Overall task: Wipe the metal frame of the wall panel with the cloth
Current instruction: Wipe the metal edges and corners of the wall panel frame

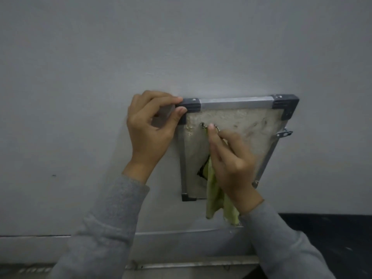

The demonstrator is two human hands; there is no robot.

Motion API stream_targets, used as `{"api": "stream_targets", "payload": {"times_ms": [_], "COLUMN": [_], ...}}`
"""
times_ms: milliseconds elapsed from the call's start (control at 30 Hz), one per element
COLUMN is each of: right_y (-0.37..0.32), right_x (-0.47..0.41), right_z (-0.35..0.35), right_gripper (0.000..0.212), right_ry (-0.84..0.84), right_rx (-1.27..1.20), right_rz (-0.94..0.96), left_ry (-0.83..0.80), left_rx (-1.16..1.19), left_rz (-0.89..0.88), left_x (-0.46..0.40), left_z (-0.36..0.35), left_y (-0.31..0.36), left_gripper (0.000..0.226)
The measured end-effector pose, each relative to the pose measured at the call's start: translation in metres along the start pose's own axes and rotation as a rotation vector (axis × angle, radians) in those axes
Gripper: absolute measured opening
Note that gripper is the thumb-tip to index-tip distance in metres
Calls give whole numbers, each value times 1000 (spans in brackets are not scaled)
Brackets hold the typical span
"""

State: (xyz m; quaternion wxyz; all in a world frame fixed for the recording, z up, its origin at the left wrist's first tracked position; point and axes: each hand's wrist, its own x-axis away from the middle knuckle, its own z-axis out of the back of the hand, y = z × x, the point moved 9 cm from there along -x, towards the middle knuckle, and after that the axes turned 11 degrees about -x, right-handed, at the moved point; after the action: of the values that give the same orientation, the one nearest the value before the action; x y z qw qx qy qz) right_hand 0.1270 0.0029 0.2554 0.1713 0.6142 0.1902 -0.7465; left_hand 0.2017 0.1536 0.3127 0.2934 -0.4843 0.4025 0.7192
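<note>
left hand (150, 133) pinches the dark top-left corner cap (189, 105) of the wall panel (237, 121), thumb and forefinger clamped on it. right hand (231, 164) grips the yellow-green cloth (216, 200) against the panel face, fingertip on a small metal hook (203, 125); cloth tail hangs below the panel's bottom edge. metal frame (235, 103) bare along the top, on the grey wall (181, 47).

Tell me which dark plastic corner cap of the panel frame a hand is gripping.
The upper-left corner cap: the left hand pinches it. The upper-right cap and lower-left cap are untouched; the right hand holds the cloth.
</note>
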Motion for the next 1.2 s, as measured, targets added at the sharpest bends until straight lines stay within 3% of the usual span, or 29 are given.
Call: {"api": "stream_targets", "payload": {"times_ms": [267, 500, 800, 1033, 1200], "right_y": [-16, -5, -7, -10, -13], "right_x": [67, 11, 56, 14, 29], "right_z": [-29, -1, -25, -2, -20], "right_gripper": [28, 16, 21, 12, 11], "right_ry": [-236, 14, -160, -14, -104], "right_rx": [48, -55, 9, -37, -14], "right_rz": [44, -14, -29, -49, -35], "left_ry": [10, 22, 32, 46, 29], "left_rx": [27, 38, 38, 39, 31], "left_rz": [2, -22, -6, -6, 2], "left_x": [1, 2, 1, 3, 1], "left_z": [-2, 0, -2, 1, 0], "left_y": [-3, -2, -5, -3, -5], "left_gripper": [10, 10, 11, 10, 9]}}
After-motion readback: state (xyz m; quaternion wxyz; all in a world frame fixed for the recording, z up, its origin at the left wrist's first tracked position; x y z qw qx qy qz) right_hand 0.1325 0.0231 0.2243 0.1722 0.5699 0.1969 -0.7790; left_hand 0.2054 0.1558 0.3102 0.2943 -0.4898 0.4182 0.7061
